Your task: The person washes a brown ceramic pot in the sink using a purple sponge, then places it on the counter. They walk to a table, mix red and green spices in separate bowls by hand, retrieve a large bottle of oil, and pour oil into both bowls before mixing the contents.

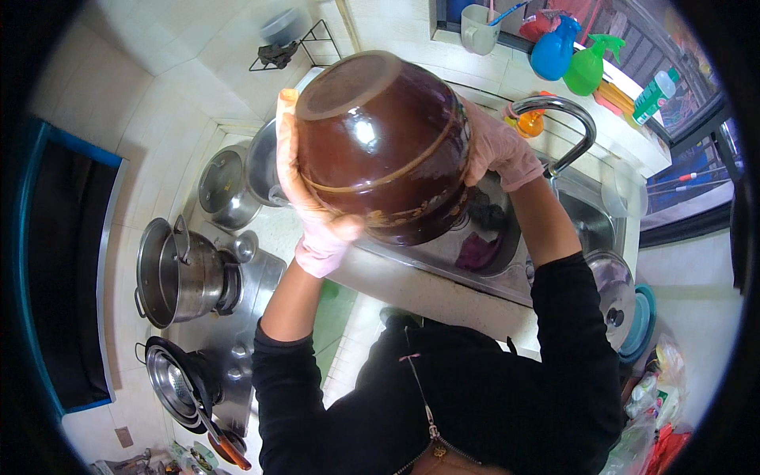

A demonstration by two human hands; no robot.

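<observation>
A large glazed brown ceramic pot, with a raised band and floral decoration, is held up in front of me above the sink edge, its unglazed base facing up and left. My left hand, in a pale pink glove, grips its left side. On the pot's right side is my right hand, gloved likewise. Behind and below the pot lies the stainless steel sink, with a purple cloth and a dark cloth or scrubber in its basin. The pot's opening is hidden from view.
A curved chrome faucet rises close to my right hand. Lidded metal pots stand left of the brown pot. On the stove at left are a steel pot and a pan. Spray bottles line the windowsill; a glass lid leans at right.
</observation>
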